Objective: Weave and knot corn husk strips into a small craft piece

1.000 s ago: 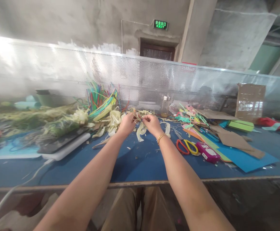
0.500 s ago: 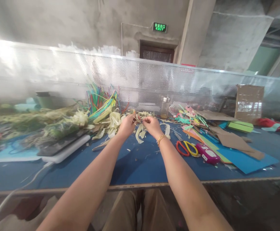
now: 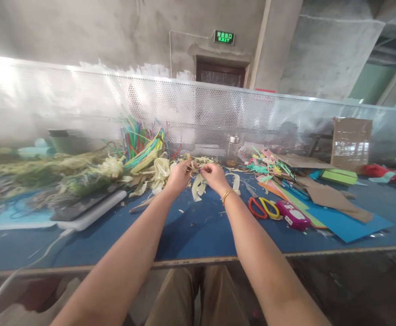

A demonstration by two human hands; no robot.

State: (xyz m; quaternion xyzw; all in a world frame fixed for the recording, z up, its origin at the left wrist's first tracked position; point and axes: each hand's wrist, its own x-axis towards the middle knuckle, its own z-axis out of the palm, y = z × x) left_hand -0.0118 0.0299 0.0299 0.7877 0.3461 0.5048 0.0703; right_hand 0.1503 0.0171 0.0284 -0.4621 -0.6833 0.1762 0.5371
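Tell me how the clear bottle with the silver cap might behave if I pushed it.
The bottle stands tall and narrow, so a high push could tip it. Liquid shows only near its bottom, so it's probably fairly light for its size. Its rounded sides suggest it might roll once down.

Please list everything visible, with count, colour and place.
Pale strips: many, cream, centre
Stem bundle: one, multicoloured, back left
Plant fibres: many, green, left
Flat device: one, white, left
Tumbler: one, green, back left
Bottle: one, clear, back centre
Scissors: one pair, red-yellow, right
Gadget: one, purple, right
Papers: several, multicoloured, right
Cardboard: several, brown, right
Panel: one, silver, back
Exit sign: one, green, wall
Door: one, dark, wall
Table: one, blue, centre
Bracelet: one, gold, right wrist
Left hand: one, bare, centre
Right hand: one, bare, centre
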